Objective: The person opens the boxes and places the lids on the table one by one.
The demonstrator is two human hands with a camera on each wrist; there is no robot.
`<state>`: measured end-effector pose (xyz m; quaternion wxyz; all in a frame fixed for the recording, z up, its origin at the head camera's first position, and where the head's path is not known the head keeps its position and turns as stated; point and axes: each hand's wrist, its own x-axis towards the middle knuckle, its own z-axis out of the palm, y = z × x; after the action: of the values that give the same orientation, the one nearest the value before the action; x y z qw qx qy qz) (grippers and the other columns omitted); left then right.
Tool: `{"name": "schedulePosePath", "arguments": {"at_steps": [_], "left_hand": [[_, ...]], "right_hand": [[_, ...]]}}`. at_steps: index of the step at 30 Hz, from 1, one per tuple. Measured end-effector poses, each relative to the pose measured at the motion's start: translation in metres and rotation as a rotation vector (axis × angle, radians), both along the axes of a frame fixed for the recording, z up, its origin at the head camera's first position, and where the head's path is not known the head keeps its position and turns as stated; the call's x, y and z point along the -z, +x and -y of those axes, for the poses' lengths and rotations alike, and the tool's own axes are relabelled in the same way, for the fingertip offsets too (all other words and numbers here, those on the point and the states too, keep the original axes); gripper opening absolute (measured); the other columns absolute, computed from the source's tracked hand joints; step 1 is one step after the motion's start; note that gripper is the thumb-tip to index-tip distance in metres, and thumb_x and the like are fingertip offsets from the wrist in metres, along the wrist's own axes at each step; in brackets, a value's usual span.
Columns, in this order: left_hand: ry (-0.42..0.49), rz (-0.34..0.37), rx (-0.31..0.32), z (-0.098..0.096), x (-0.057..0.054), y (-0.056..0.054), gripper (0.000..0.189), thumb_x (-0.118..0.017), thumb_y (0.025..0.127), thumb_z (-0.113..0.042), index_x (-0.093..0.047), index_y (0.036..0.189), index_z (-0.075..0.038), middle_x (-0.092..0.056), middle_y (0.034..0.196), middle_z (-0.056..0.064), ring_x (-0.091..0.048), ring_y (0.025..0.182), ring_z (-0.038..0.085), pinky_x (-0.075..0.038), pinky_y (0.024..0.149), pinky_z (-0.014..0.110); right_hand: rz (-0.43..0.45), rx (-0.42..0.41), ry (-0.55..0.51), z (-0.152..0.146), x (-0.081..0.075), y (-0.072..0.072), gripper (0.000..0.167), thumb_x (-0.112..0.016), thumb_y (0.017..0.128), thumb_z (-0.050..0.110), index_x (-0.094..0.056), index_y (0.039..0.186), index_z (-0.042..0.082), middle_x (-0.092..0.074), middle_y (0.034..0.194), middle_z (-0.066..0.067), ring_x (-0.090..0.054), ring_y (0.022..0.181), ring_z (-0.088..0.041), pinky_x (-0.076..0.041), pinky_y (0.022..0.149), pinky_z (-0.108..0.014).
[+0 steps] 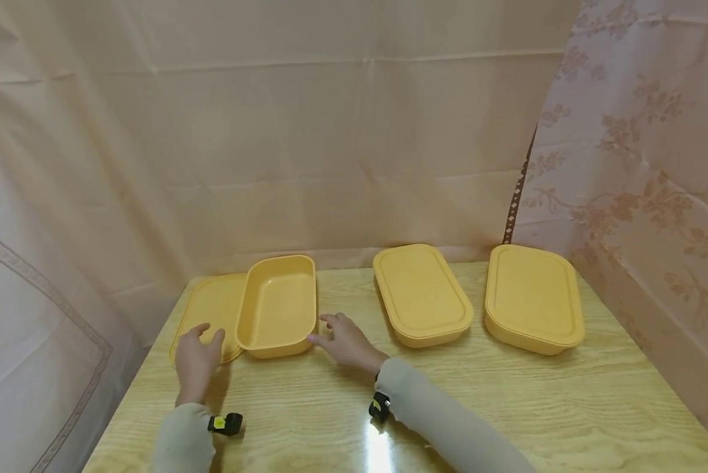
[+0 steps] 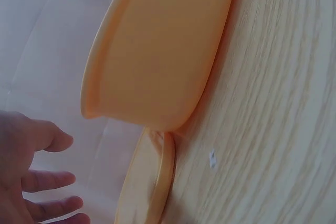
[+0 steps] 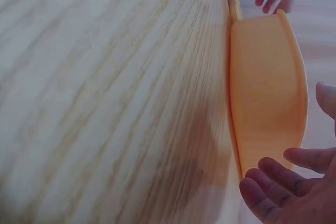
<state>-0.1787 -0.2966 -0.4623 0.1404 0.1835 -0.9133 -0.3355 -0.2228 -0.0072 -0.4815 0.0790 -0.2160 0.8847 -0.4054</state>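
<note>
An uncovered yellow food container (image 1: 278, 305) stands upright on the table at the left, its inside bare. Its yellow lid (image 1: 215, 303) lies flat to its left, with the container overlapping the lid's right edge in the head view. Over the lid's near part hovers my left hand (image 1: 197, 358), fingers spread and holding nothing; the left wrist view shows these fingers (image 2: 50, 181) apart from the container wall. My right hand (image 1: 347, 343) is at the container's near right corner, fingers loosely bent right beside the wall, gripping nothing.
Two lidded yellow containers stand to the right, one right of centre (image 1: 423, 292) and one near the right edge (image 1: 533, 295). A beige cloth (image 1: 342, 151) hangs behind the wooden table (image 1: 307, 414), with a flowered cloth (image 1: 655, 184) at the right.
</note>
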Motion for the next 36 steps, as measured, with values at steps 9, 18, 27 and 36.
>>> {"name": "schedulePosePath", "arguments": {"at_steps": [9,18,27,36], "left_hand": [[0.056,-0.015,0.026,-0.016,-0.005,-0.003,0.052,-0.053,0.098,-0.029,-0.050,0.135,0.006,-0.044,0.137,0.035,-0.040,0.126,0.052,-0.034,0.104,0.064],[0.054,-0.037,0.047,-0.030,-0.011,-0.005,0.049,-0.055,0.098,-0.028,-0.052,0.133,0.005,-0.046,0.136,0.032,-0.041,0.127,0.049,-0.034,0.106,0.062],[0.039,-0.091,0.076,-0.040,-0.012,-0.007,0.048,-0.057,0.096,-0.029,-0.054,0.131,0.005,-0.048,0.135,0.032,-0.042,0.127,0.049,-0.034,0.105,0.062],[0.028,-0.136,0.087,-0.049,-0.015,-0.009,0.045,-0.060,0.095,-0.027,-0.057,0.128,0.004,-0.051,0.132,0.031,-0.044,0.124,0.048,-0.036,0.103,0.061]], "right_hand": [[-0.027,0.013,-0.006,-0.005,-0.003,0.000,0.068,-0.057,0.094,0.051,-0.048,0.141,0.002,-0.056,0.126,-0.018,-0.058,0.111,-0.030,-0.049,0.096,-0.045],[-0.042,0.010,-0.001,-0.008,-0.006,0.002,0.068,-0.057,0.094,0.051,-0.048,0.141,0.002,-0.056,0.124,-0.018,-0.057,0.111,-0.029,-0.049,0.094,-0.044],[-0.051,0.030,0.009,-0.015,-0.009,0.003,0.068,-0.055,0.095,0.053,-0.047,0.142,0.004,-0.055,0.125,-0.018,-0.055,0.112,-0.028,-0.048,0.096,-0.045],[-0.060,0.024,-0.024,-0.018,-0.014,0.003,0.064,-0.055,0.097,0.046,-0.047,0.141,0.002,-0.055,0.129,-0.019,-0.055,0.114,-0.032,-0.049,0.093,-0.046]]}}
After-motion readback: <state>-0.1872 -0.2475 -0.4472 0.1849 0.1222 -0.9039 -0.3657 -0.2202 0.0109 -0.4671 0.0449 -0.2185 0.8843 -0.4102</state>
